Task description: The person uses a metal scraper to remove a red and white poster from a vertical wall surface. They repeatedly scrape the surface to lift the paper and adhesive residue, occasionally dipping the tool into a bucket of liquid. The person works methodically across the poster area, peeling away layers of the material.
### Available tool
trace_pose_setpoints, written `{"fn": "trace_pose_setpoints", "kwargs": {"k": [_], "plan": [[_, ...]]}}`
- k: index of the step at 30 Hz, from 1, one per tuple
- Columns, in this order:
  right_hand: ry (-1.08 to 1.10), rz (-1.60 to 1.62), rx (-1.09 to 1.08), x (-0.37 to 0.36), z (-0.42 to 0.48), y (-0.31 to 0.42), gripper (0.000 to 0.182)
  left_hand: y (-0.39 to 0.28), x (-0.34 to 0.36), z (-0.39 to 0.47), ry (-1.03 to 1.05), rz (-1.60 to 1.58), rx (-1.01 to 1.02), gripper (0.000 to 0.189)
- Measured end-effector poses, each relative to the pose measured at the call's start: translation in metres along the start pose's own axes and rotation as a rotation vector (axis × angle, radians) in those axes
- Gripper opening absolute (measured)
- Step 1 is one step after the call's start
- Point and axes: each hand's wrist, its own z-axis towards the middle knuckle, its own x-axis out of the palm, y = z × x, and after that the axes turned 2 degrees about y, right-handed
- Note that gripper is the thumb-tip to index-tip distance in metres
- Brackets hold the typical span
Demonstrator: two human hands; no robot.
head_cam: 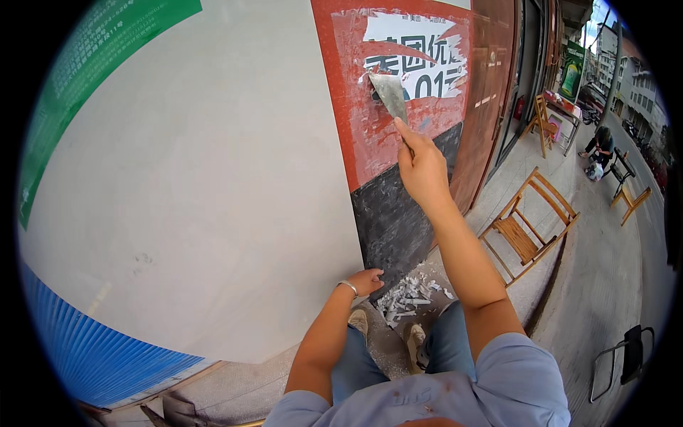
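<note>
My right hand (424, 165) grips the handle of a scraper (390, 92) with a wide metal blade. The blade's edge meets the left side of a torn white poster (419, 40), which bears large dark printing. Around the poster, the red wall panel (384, 155) shows pale, scraped patches. Low beside the dark lower wall (389, 229), my left hand (368, 282) holds nothing, its fingers loosely bent and apart. Shreds of white paper (411, 299) lie heaped on the ground by my shoes (413, 341).
A plain pale wall (213, 176) fills the left, meeting the red panel at a corner. Behind my right arm stands a wooden folding chair (525, 229). Farther off are a table (565, 109) and a seated person (600, 147). A black chair (632, 355) is at lower right.
</note>
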Motion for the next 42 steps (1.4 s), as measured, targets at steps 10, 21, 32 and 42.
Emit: {"fn": "trace_pose_setpoints", "kwargs": {"k": [10, 21, 32, 42], "plan": [[-0.052, 0.019, 0.006, 0.003, 0.000, 0.006, 0.039, -0.007, 0.004, -0.002, 0.001, -0.012, 0.027, 0.053], [-0.061, 0.038, -0.006, 0.006, -0.005, 0.010, 0.038, -0.008, 0.002, -0.002, 0.050, 0.009, 0.012, 0.054], [-0.010, 0.079, 0.010, 0.011, -0.019, 0.015, 0.039, -0.011, 0.003, 0.005, 0.055, 0.009, 0.028, 0.056], [-0.119, 0.167, 0.013, 0.011, 0.021, 0.033, 0.038, -0.007, 0.005, 0.011, 0.055, -0.007, 0.024, 0.055]]}}
